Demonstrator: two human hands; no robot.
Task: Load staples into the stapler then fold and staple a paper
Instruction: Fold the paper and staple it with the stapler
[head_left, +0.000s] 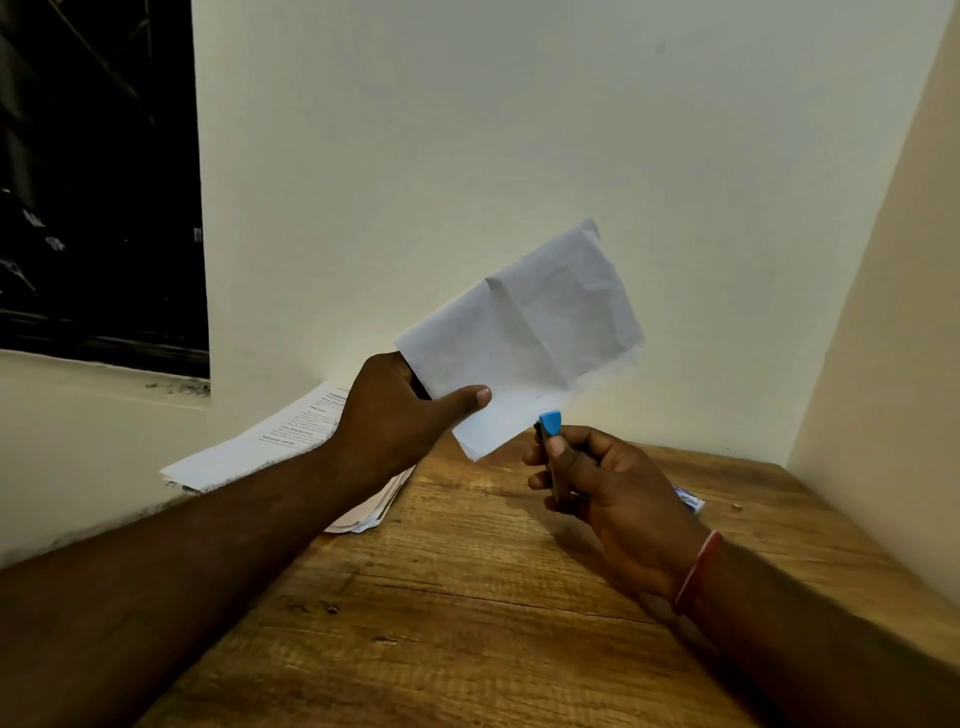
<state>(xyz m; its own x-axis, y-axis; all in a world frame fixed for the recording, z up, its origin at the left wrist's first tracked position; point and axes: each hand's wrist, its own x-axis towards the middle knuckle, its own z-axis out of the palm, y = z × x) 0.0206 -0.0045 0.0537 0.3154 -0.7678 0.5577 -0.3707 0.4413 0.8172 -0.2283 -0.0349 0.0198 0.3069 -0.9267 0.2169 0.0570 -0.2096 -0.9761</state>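
Observation:
My left hand holds a folded white paper up in the air above the wooden table, thumb pressed on its lower left edge. The paper is creased and tilts up to the right. My right hand grips a small stapler with a blue tip, held upright just below the paper's lower right edge. Most of the stapler's body is hidden by my fingers. I cannot tell whether the stapler's jaw touches the paper.
A stack of printed sheets lies at the table's far left, partly behind my left forearm. A small white and blue box lies behind my right hand. Walls close in at the back and right; a dark window is at left.

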